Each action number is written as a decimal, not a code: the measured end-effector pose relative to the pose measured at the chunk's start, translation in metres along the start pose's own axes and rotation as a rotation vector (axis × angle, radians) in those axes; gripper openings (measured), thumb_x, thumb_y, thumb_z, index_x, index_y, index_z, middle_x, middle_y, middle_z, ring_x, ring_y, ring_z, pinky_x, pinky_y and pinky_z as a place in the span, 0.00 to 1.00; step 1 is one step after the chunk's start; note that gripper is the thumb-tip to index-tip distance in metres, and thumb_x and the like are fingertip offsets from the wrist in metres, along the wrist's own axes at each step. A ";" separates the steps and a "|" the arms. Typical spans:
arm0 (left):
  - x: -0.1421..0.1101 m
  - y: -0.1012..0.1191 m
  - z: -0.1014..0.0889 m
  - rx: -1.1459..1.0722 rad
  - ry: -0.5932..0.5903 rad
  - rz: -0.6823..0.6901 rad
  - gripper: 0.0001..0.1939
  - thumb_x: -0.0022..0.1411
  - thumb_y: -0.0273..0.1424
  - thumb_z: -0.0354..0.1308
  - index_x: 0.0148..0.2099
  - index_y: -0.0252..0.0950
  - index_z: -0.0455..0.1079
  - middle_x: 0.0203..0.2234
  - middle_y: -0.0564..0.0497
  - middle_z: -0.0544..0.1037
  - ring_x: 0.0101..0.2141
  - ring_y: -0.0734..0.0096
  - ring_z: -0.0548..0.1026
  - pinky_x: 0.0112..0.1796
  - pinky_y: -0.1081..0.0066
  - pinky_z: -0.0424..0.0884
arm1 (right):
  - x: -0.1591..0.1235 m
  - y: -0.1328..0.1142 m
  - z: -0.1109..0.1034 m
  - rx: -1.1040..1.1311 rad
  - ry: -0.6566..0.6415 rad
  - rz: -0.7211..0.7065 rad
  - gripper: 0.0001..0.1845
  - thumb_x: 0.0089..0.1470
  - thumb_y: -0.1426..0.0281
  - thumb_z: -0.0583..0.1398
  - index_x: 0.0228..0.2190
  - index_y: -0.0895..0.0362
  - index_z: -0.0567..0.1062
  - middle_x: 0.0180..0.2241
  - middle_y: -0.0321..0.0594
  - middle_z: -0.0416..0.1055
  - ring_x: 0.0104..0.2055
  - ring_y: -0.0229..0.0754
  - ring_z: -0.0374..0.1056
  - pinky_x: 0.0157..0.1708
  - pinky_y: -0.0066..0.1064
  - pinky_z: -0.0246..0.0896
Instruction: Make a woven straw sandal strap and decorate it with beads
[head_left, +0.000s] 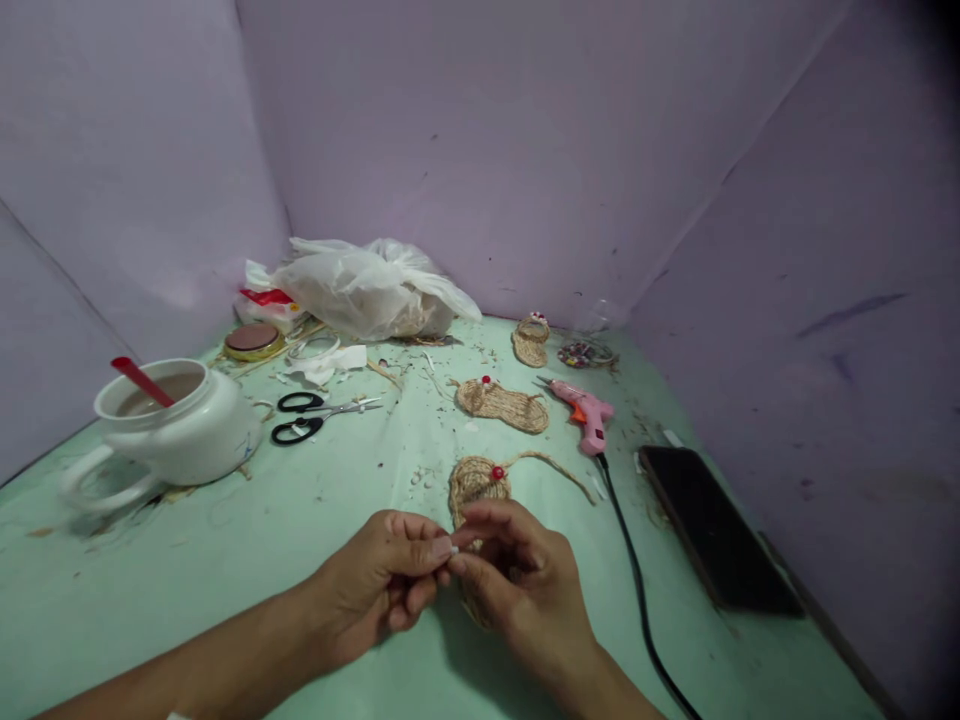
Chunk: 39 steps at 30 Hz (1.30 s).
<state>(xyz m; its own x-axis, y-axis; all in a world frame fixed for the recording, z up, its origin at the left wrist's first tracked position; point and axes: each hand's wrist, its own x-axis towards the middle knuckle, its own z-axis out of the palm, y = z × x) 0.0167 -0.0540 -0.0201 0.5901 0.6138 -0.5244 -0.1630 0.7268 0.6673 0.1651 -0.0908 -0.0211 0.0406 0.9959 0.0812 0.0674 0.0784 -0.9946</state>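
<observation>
My left hand (409, 565) and my right hand (517, 580) meet at the fingertips, low in the middle of the view. Between the pinched fingers shows a tiny white piece (454, 550), too small to name. Under and behind my right hand lies a braided straw sandal sole (474, 485), partly hidden, with a red bead (498, 472) and a loose strand of twine (559, 462) at its far end. Farther back lies a second straw sole (506, 405), also with a red bead (486, 380). A small finished-looking straw sandal (530, 345) rests near the back wall.
A pink glue gun (589, 412) lies right of the soles, its black cable (637, 580) running toward me. Beyond it is a phone (716, 530). At left are black-handled scissors (319, 412) and a white pot (210, 430) with liquid. A plastic bag (375, 290) sits at the back.
</observation>
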 end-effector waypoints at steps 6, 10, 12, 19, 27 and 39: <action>0.000 0.002 -0.001 0.038 -0.029 -0.017 0.17 0.41 0.40 0.68 0.23 0.32 0.68 0.06 0.59 0.63 0.07 0.87 0.51 0.10 0.81 0.42 | -0.001 -0.003 0.000 -0.103 -0.015 -0.091 0.10 0.45 0.75 0.61 0.34 0.56 0.73 0.27 0.37 0.75 0.17 0.31 0.58 0.17 0.23 0.55; -0.001 0.001 -0.001 0.115 0.024 0.051 0.18 0.42 0.42 0.68 0.27 0.33 0.69 0.06 0.59 0.63 0.08 0.87 0.50 0.11 0.81 0.42 | -0.002 -0.007 -0.002 -0.189 -0.029 -0.163 0.08 0.45 0.76 0.60 0.31 0.56 0.73 0.24 0.34 0.71 0.19 0.31 0.58 0.18 0.23 0.53; -0.002 0.001 0.000 0.144 0.031 0.061 0.18 0.42 0.42 0.67 0.26 0.33 0.70 0.06 0.59 0.62 0.08 0.86 0.50 0.11 0.81 0.42 | -0.002 -0.007 -0.002 -0.208 -0.020 -0.169 0.05 0.45 0.76 0.60 0.28 0.57 0.72 0.23 0.33 0.69 0.19 0.31 0.58 0.19 0.23 0.53; -0.003 0.004 0.001 0.137 0.088 0.138 0.17 0.41 0.41 0.68 0.25 0.34 0.70 0.09 0.58 0.64 0.10 0.86 0.53 0.12 0.80 0.44 | 0.003 -0.019 -0.022 -0.278 -0.100 -0.164 0.04 0.44 0.72 0.62 0.21 0.56 0.72 0.19 0.32 0.67 0.19 0.33 0.60 0.19 0.24 0.54; 0.006 0.012 -0.005 0.028 0.230 0.228 0.18 0.37 0.39 0.70 0.26 0.33 0.70 0.14 0.59 0.66 0.11 0.88 0.54 0.12 0.82 0.45 | 0.062 -0.021 -0.132 -1.101 0.350 0.395 0.17 0.48 0.55 0.57 0.28 0.55 0.77 0.25 0.42 0.74 0.29 0.46 0.69 0.26 0.32 0.55; 0.011 0.007 -0.007 0.101 0.231 0.216 0.18 0.41 0.40 0.69 0.27 0.33 0.70 0.13 0.59 0.65 0.11 0.87 0.55 0.11 0.83 0.47 | 0.100 0.010 -0.150 -0.794 0.396 0.597 0.18 0.40 0.61 0.64 0.33 0.59 0.73 0.20 0.39 0.71 0.25 0.44 0.70 0.23 0.32 0.63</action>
<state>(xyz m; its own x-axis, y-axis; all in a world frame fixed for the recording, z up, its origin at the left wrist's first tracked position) 0.0162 -0.0404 -0.0248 0.3536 0.8125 -0.4635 -0.1791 0.5452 0.8190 0.3195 0.0022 -0.0131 0.5929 0.7662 -0.2479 0.5533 -0.6112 -0.5659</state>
